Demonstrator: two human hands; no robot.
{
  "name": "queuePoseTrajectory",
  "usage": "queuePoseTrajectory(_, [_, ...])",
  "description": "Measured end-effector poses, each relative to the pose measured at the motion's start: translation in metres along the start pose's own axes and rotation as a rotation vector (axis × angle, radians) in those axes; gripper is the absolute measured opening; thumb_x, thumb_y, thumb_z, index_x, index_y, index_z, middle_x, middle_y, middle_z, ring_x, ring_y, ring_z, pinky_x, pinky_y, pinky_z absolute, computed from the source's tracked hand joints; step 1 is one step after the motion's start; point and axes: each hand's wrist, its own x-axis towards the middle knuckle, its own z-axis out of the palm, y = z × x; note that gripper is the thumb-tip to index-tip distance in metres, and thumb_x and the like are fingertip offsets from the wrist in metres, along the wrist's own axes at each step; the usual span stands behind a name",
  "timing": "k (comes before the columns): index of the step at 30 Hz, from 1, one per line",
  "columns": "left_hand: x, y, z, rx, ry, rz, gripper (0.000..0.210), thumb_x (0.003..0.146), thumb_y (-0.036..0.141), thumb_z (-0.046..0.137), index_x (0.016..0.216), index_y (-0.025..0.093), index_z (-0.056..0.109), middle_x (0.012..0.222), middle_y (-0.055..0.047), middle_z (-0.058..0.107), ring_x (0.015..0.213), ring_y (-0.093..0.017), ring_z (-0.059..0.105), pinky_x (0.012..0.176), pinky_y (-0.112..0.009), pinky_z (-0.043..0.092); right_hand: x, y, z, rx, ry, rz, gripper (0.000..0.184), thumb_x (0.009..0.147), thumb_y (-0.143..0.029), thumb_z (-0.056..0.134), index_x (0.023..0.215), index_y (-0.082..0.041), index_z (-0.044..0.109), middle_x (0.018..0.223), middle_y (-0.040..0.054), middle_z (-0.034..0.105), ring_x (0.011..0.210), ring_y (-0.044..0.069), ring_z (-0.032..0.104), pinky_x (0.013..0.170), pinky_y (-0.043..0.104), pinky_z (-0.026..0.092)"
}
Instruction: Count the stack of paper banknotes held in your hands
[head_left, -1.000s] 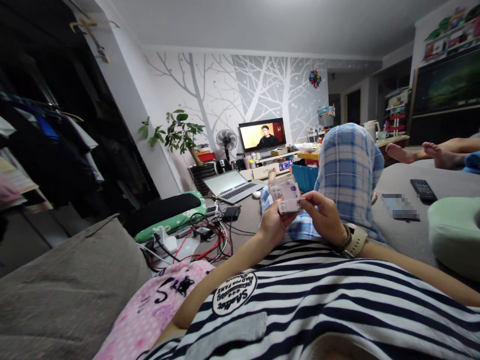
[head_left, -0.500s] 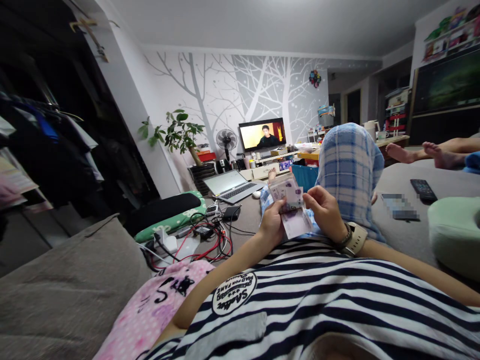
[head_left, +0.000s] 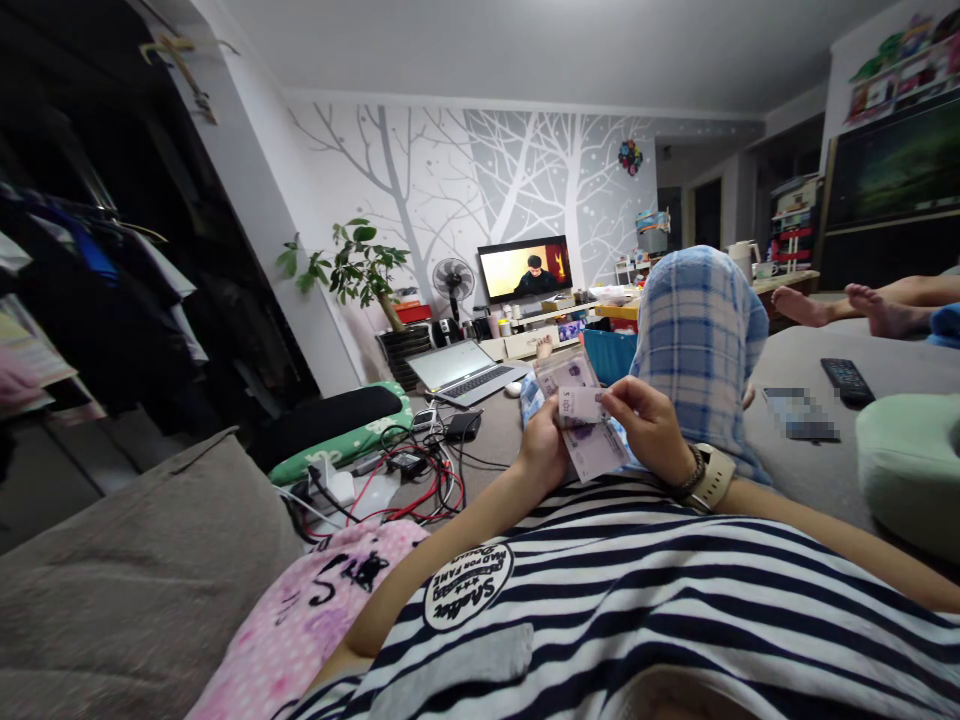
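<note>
A stack of purple-and-white banknotes (head_left: 598,452) is held above my lap, several of them marked with a 5. My left hand (head_left: 541,447) is closed round its left side, with the thumb lying on the notes. One banknote (head_left: 580,404) is bent over toward me across the stack. The fingers of my right hand (head_left: 651,428) pinch the right edge of that bent note. On my right wrist are a pale watch (head_left: 714,480) and a dark bracelet. The undersides of the notes and some left fingertips are hidden.
To the left lie an open laptop (head_left: 466,372), tangled cables (head_left: 431,490) and a white power strip (head_left: 336,484). My raised knee in blue plaid (head_left: 694,320) stands beyond my right hand. A remote (head_left: 847,382) and a green cushion (head_left: 911,470) lie at right, near another person's feet (head_left: 806,306).
My right hand has drawn the top note's edge down and toward me, so it now folds over the stack. A note beneath shows more. My left hand keeps its hold.
</note>
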Motion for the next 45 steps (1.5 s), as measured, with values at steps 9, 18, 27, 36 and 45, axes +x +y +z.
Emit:
queuePoseTrajectory(9, [0.000, 0.000, -0.002, 0.029, -0.050, -0.027, 0.032, 0.088, 0.037, 0.081, 0.113, 0.018, 0.076, 0.095, -0.010, 0.084, 0.091, -0.032, 0.083, 0.090, -0.049, 0.070, -0.003, 0.004, 0.000, 0.021, -0.037, -0.047, 0.040, 0.098, -0.065, 0.078, 0.089, -0.026, 0.078, 0.079, 0.0007, 0.070, 0.070, 0.019, 0.058, 0.069, 0.035, 0.046])
queuePoseTrajectory(18, [0.002, -0.001, -0.003, 0.003, -0.089, -0.023, 0.034, 0.091, 0.037, 0.082, 0.118, 0.018, 0.078, 0.097, -0.011, 0.085, 0.094, -0.035, 0.083, 0.093, -0.052, 0.069, -0.003, 0.006, -0.001, -0.001, -0.040, -0.105, 0.042, 0.104, -0.064, 0.071, 0.090, -0.025, 0.076, 0.081, 0.0019, 0.072, 0.073, 0.020, 0.062, 0.070, 0.034, 0.048])
queuePoseTrajectory(27, [0.001, -0.001, -0.001, -0.023, -0.074, -0.042, 0.034, 0.101, 0.036, 0.071, 0.128, 0.017, 0.078, 0.104, -0.013, 0.087, 0.099, -0.035, 0.084, 0.097, -0.051, 0.069, -0.004, 0.010, -0.001, 0.006, -0.054, -0.094, 0.047, 0.105, -0.067, 0.069, 0.086, -0.025, 0.074, 0.076, 0.0005, 0.067, 0.070, 0.018, 0.057, 0.067, 0.033, 0.045])
queuePoseTrajectory(36, [0.001, -0.001, -0.001, -0.033, -0.156, -0.039, 0.038, 0.100, 0.037, 0.074, 0.132, 0.017, 0.079, 0.110, -0.014, 0.088, 0.101, -0.035, 0.085, 0.100, -0.052, 0.068, -0.003, 0.003, -0.001, -0.011, -0.061, -0.082, 0.053, 0.104, -0.073, 0.067, 0.082, -0.025, 0.070, 0.070, -0.0010, 0.060, 0.066, 0.017, 0.051, 0.064, 0.033, 0.041])
queuePoseTrajectory(45, [-0.003, -0.001, 0.004, -0.008, -0.008, -0.018, 0.037, 0.105, 0.032, 0.063, 0.135, 0.015, 0.077, 0.107, -0.015, 0.089, 0.108, -0.037, 0.086, 0.104, -0.054, 0.069, -0.005, 0.001, -0.002, -0.012, -0.083, -0.051, 0.062, 0.107, -0.075, 0.059, 0.070, -0.025, 0.064, 0.065, 0.0016, 0.063, 0.064, 0.018, 0.051, 0.066, 0.034, 0.043])
